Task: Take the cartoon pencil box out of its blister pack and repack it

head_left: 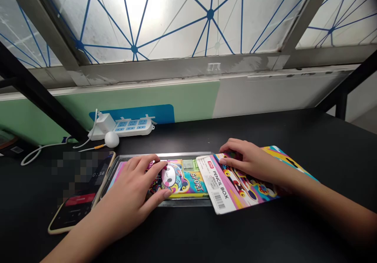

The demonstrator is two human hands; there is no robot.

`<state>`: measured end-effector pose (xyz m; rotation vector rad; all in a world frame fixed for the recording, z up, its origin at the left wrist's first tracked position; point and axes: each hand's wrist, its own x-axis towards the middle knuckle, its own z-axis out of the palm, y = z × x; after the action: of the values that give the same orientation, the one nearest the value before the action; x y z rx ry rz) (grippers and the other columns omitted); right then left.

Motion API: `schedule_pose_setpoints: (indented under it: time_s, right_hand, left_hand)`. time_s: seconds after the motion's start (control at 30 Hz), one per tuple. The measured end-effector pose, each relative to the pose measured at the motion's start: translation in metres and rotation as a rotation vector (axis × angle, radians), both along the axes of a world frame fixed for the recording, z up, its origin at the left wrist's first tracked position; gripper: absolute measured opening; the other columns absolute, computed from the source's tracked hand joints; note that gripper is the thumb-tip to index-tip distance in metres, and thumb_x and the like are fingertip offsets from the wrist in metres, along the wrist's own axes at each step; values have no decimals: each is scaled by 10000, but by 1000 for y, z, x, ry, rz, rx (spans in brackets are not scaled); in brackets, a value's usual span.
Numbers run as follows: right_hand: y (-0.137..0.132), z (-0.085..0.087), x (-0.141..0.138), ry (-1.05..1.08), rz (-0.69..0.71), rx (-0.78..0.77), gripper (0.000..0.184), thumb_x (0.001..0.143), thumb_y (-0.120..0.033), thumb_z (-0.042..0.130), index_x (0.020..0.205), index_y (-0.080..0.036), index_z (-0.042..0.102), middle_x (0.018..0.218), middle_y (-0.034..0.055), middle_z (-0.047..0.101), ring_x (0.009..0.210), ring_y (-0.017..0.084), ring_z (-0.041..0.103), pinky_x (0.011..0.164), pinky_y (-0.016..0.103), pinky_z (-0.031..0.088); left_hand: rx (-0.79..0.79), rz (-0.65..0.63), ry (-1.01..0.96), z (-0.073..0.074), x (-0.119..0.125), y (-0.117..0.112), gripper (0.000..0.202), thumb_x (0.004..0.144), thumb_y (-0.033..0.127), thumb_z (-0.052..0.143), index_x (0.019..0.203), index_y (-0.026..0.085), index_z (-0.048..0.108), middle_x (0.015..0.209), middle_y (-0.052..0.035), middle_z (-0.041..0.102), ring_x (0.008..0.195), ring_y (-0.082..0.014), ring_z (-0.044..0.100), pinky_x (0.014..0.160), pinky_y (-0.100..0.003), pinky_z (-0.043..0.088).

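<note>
Left hand (132, 192): laid over the printed box (176, 176), fingers and thumb spread wide, fingertips on its decorated face.
Right hand (250, 160): on the PENCIL BOX card (216, 184), thumb on the print, fingers bent at the far edge; whether they pinch it, I cannot tell.
Printed box: under the left fingers and reaching right toward the other hand, showing a white cartoon face and the word SPORT.
Clear tray (188, 203): around the printed box, its rim visible beyond and nearer than the left fingertips.
PENCIL BOX card: beneath the right hand, set at a slant, its white labelled strip overlapping the tray's right end.
Phone (79, 200): just left of the left hand, screen lit, partly blurred.
Power strip (132, 127): beyond the left hand, well apart, with a white adapter (105, 122) in it.
Black table (188, 235): below both hands.
</note>
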<state>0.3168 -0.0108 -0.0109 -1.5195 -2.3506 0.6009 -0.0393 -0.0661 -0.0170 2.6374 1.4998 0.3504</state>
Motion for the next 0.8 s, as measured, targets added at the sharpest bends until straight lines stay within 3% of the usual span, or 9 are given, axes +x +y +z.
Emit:
schedule_pose_setpoints:
  time_s: [0.3, 0.5, 0.8]
  right_hand:
    - [13, 6, 22, -29, -76, -127, 426, 888, -655, 595, 899, -236, 674, 945, 49, 709, 828, 234, 650, 705, 337, 472]
    - [14, 11, 28, -51, -123, -108, 497, 837, -731, 617, 873, -238, 666, 901, 44, 710, 774, 223, 640, 669, 327, 463]
    - [2, 9, 9, 34, -148, -114, 443, 850, -676, 636, 856, -233, 637, 851, 29, 693, 731, 202, 604, 633, 315, 435]
  left_hand:
    - [-1, -41, 19, 0, -3, 4, 505, 1007, 545, 509, 1446, 298, 543, 1459, -114, 522, 1325, -366, 469, 1055, -549, 476]
    - [6, -48, 0, -2, -4, 4, 495, 1002, 544, 514, 1433, 304, 552, 1454, -103, 532, 1314, -365, 482, 1046, -543, 484]
    - [22, -26, -23, -5, 5, 3, 472, 1017, 526, 503, 1421, 285, 547, 1454, -106, 526, 1343, -353, 439, 1074, -555, 469]
